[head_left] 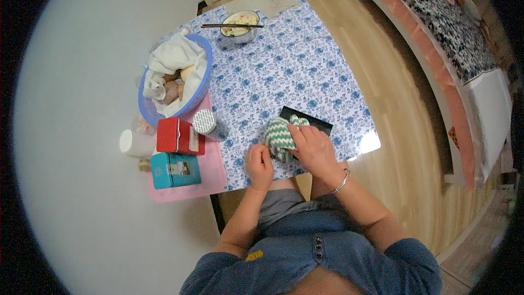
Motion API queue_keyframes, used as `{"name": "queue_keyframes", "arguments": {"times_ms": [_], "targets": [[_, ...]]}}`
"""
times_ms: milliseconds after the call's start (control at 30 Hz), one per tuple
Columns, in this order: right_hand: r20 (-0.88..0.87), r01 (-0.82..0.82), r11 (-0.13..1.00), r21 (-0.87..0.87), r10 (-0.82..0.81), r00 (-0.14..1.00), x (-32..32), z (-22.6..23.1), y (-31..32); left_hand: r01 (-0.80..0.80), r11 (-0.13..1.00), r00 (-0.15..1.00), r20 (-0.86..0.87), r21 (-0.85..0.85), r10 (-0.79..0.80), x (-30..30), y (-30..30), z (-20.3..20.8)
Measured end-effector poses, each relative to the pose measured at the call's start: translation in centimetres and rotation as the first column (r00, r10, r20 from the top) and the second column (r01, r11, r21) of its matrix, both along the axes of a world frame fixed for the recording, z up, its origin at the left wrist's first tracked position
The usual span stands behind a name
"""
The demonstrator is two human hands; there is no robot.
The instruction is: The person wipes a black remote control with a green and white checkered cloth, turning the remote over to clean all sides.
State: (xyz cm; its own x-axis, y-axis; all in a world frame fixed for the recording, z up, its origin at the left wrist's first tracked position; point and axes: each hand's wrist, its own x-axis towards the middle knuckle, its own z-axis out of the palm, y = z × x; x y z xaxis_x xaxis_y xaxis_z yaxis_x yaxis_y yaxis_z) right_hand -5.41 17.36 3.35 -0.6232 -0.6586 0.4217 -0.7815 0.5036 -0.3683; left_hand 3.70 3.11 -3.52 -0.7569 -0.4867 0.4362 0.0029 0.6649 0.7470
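Observation:
A green-and-white striped knitted piece (279,135), rounded and bunched up, rests near the front edge of the table. My right hand (315,150), with a bangle on its wrist, pinches its right side between thumb and fingers. Just left of the knit is my left hand (258,165), its fingers curled closed; whatever they hold, if anything, is hidden. Behind the knit and my right hand lies a flat black rectangular object (319,122), partly covered by them.
On the blue-flowered tablecloth (295,71) stand a bowl of food (240,34) with chopsticks across it and a cloth-lined blue basket (208,71). At left are a patterned-lid jar (206,122), a red tin (169,135), a teal tin (164,172) and a white cup (136,143). A bed (436,49) is beyond, right.

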Motion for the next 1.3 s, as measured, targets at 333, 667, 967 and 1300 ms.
{"name": "queue_keyframes", "arguments": {"times_ms": [333,667,967,1300], "targets": [[-0.046,0.000,0.993,-0.116,-0.005,0.999,0.0,-1.3,0.6,0.164,0.983,0.986,0.015,-0.082,-0.164,-2.5,0.0,1.3],[-0.082,0.020,0.987,-0.157,-0.033,0.996,1.1,-2.1,2.5,0.107,0.946,0.986,-0.089,-0.305,-0.140,-2.4,-1.8,4.4],[0.234,0.168,0.968,-0.185,-0.123,0.964,3.2,-0.7,5.1,0.387,0.849,0.917,0.051,-0.359,-0.397,-4.6,0.3,5.8],[0.246,0.007,0.987,-0.163,0.034,0.969,-1.0,-3.6,3.1,0.274,0.867,0.917,-0.158,-0.417,-0.366,-7.7,0.9,3.7]]}}
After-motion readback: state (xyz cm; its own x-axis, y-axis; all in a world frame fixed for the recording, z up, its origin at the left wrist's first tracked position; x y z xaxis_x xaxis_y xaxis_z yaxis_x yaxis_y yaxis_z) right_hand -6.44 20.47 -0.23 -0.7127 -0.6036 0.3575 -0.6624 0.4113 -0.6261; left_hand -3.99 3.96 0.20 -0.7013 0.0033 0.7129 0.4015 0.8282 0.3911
